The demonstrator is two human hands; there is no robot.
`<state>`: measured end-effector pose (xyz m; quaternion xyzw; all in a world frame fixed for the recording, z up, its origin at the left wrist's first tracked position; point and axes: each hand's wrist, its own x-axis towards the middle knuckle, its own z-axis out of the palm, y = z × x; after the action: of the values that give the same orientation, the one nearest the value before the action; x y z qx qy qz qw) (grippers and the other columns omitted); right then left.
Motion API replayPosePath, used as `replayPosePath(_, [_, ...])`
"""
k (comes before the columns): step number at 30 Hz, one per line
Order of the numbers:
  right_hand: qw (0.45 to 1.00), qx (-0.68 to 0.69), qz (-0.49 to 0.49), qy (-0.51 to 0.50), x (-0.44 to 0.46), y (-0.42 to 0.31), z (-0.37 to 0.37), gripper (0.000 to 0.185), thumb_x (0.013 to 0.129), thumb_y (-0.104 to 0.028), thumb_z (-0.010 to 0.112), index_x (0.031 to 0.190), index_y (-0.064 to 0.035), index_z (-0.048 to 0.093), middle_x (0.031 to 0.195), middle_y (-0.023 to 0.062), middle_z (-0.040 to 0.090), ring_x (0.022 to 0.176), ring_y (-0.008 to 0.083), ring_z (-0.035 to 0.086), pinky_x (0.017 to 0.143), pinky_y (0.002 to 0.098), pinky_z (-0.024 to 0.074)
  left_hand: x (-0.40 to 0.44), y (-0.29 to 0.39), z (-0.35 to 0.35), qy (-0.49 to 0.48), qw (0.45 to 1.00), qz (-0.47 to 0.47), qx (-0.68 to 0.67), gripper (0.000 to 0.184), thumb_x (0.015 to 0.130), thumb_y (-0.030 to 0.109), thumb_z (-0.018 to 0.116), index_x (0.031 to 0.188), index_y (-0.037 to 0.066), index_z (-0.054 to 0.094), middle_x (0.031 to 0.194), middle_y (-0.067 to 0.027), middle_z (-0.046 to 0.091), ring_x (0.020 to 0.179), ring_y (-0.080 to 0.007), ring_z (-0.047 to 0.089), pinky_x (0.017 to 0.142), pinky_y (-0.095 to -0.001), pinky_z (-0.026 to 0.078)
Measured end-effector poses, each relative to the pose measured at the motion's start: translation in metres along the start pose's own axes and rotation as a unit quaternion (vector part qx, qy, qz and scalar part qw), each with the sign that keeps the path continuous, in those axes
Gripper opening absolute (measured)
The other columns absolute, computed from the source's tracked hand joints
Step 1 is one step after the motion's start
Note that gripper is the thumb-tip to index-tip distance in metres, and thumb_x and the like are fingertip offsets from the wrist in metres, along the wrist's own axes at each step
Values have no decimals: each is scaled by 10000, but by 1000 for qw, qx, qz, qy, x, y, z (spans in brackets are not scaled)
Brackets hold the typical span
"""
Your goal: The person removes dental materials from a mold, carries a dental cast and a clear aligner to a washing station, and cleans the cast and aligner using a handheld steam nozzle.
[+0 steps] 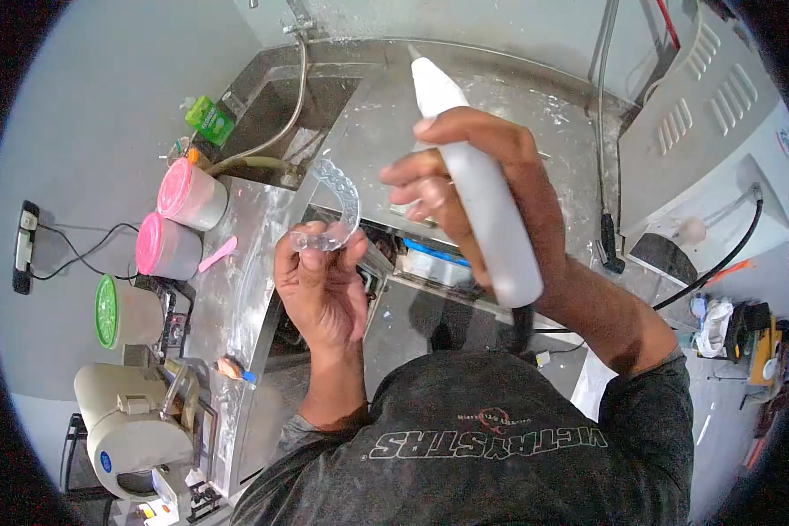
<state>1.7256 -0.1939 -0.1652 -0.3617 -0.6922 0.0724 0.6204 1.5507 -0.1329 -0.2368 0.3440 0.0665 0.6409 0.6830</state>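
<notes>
Between the thumb and fingers of my left hand (323,294) is a clear, curved dental tray (346,203), raised over the front edge of the counter. My right hand (500,184) is wrapped round a white cylindrical handpiece (491,210), its narrow metal tip pointing up and away from me. A dark cord leaves the handpiece's lower end. The tray and the handpiece are apart, with the tray to the left. Some fingers of my right hand are smeared by motion.
Pink-lidded tubs (203,195), a green-lidded tub (127,311) and a pink scoop (219,253) are at the left. A beige machine (131,421) stands lower left. Behind are a sink (276,105) with a hose and a green bottle (210,120). A metal cabinet (719,131) stands right.
</notes>
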Motion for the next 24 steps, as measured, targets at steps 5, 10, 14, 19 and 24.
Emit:
replayPosePath(5, [994, 97, 59, 2, 4, -5, 11, 504, 834, 109, 686, 1227, -28, 402, 1159, 136, 477, 1079, 298, 659, 879, 372, 601, -1, 0, 7, -12, 999, -16, -30, 321, 905, 172, 706, 1135, -4, 567, 1086, -133, 635, 929, -289, 700, 765, -389, 646])
replayPosePath(10, [979, 124, 160, -14, 7, -11, 12, 555, 790, 97, 743, 1213, -40, 411, 1112, 117, 489, 1009, 257, 681, 866, 359, 609, 0, -4, 11, -35, 999, -8, -23, 341, 906, 181, 707, 1152, -9, 567, 1060, -138, 651, 983, -281, 685, 806, -411, 631])
replayPosePath(14, [984, 132, 120, 23, 11, -14, 14, 569, 777, 88, 762, 1205, -36, 410, 1090, 103, 502, 926, 201, 690, 822, 334, 612, 1, -4, 15, -29, 999, -21, -4, 333, 926, 211, 686, 1159, 3, 570, 1045, -148, 667, 996, -278, 678, 863, -422, 598])
replayPosePath(19, [990, 130, 33, 41, 14, -6, 10, 576, 773, 95, 763, 1210, -31, 409, 1091, 93, 513, 875, 174, 691, 769, 311, 594, 13, -9, -36, 20, 989, -103, 104, 268, 955, 217, 654, 1077, -18, 610, 973, -120, 694, 923, -211, 676, 836, -305, 541])
replayPosePath(24, [991, 124, 30, 46, 14, -6, 4, 586, 776, 102, 757, 1222, -37, 403, 1100, 91, 514, 889, 186, 696, 783, 322, 592, 0, -10, -98, -44, 850, -272, 450, 183, 963, 162, 642, 935, -16, 673, 861, -81, 704, 891, -143, 651, 812, -244, 499])
